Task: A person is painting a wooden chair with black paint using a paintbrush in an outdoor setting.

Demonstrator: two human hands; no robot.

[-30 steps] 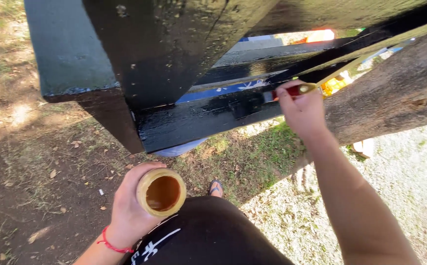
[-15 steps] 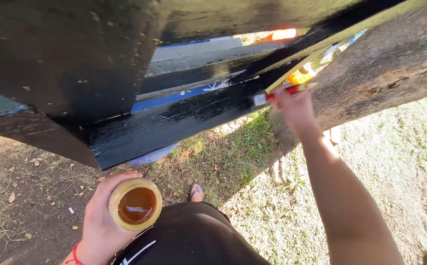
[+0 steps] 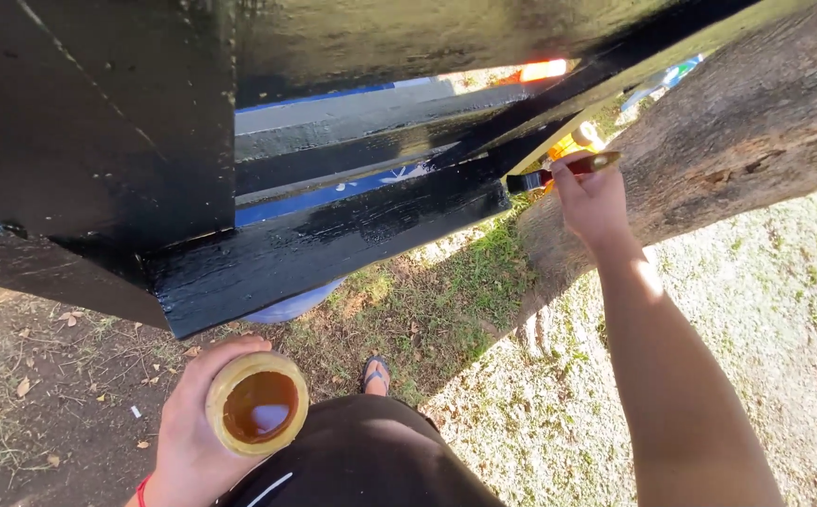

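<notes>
My right hand (image 3: 594,199) grips a paintbrush (image 3: 558,172) by its wooden handle, its dark bristles at the right end of a glossy black-painted wooden board (image 3: 333,239). The board belongs to a large black structure (image 3: 99,131) that fills the top of the view, with a strip of blue showing between its boards. My left hand (image 3: 188,437) holds a small round yellowish container (image 3: 256,404) with brown liquid in it, low and close to my body.
A thick tree trunk (image 3: 737,131) leans across the upper right, just behind my right hand. Below are bare soil with dry leaves on the left, grass in the middle and pale gravel on the right. My sandalled foot (image 3: 376,375) shows beneath the board.
My right hand and the brush have slid right along the board to its end. The view has shifted, so the container and my left hand sit lower and further right.
</notes>
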